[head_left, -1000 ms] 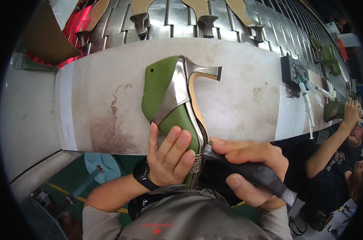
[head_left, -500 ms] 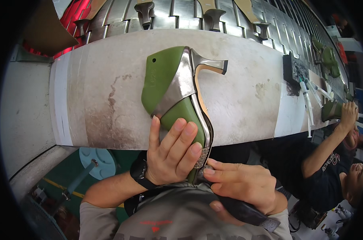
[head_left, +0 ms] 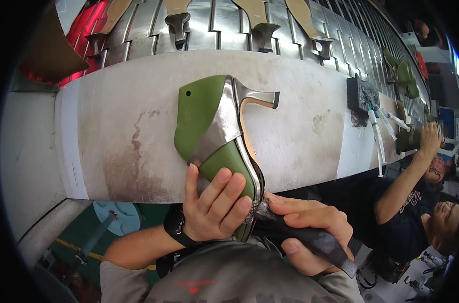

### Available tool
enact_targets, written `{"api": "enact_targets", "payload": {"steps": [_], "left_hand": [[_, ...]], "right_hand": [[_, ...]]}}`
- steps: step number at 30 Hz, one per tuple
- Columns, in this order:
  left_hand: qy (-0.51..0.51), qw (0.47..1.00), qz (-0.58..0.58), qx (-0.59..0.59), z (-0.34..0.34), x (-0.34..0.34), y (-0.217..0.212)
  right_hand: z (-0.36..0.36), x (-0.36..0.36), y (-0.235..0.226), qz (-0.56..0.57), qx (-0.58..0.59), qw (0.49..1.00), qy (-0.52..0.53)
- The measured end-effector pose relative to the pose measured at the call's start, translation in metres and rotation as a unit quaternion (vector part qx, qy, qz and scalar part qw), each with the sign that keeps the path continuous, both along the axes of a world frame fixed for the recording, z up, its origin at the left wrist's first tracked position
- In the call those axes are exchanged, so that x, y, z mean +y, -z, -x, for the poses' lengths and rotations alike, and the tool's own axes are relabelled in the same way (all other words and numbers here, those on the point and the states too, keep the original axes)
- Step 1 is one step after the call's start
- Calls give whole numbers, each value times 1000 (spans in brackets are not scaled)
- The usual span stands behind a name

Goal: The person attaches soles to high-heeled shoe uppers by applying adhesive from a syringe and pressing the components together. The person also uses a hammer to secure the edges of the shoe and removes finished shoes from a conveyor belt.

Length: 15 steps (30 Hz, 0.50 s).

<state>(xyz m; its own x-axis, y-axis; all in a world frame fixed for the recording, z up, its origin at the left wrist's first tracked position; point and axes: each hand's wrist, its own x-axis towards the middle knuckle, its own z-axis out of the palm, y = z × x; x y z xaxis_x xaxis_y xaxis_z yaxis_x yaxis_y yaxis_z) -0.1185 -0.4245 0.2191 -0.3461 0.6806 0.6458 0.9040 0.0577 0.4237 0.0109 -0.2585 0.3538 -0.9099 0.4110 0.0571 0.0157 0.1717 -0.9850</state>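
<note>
A high-heeled shoe on a green last lies on its side, heel away from me. It has silver metallic straps and a tan sole edge. My left hand is closed round its front part, fingers pressed on the green surface. A glittering band near the toe is partly hidden by those fingers. Closed on a dark, long-handled hand tool, my right hand is beside the toe. The tool's worn grey head meets the sole edge by the band; its exact kind is unclear.
A pale, stained board lies under the shoe. Beyond it runs a metal slat conveyor carrying several heeled shoes. At right are a black block and several syringes. A co-worker handles another green last at far right.
My right hand has turned, with its thumb now below the tool and more of the handle showing. The shoe and board appear slightly lower in the view. My left hand keeps its hold.
</note>
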Motion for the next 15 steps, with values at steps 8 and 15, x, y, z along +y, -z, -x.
{"api": "enact_targets", "payload": {"steps": [8,15], "left_hand": [[-20,1000,-5,13,-2,-1,7],[-39,999,-17,-17,-6,1,9]], "right_hand": [[21,32,-8,185,-102,977,22],[73,73,-1,261,-131,954,-70]]}}
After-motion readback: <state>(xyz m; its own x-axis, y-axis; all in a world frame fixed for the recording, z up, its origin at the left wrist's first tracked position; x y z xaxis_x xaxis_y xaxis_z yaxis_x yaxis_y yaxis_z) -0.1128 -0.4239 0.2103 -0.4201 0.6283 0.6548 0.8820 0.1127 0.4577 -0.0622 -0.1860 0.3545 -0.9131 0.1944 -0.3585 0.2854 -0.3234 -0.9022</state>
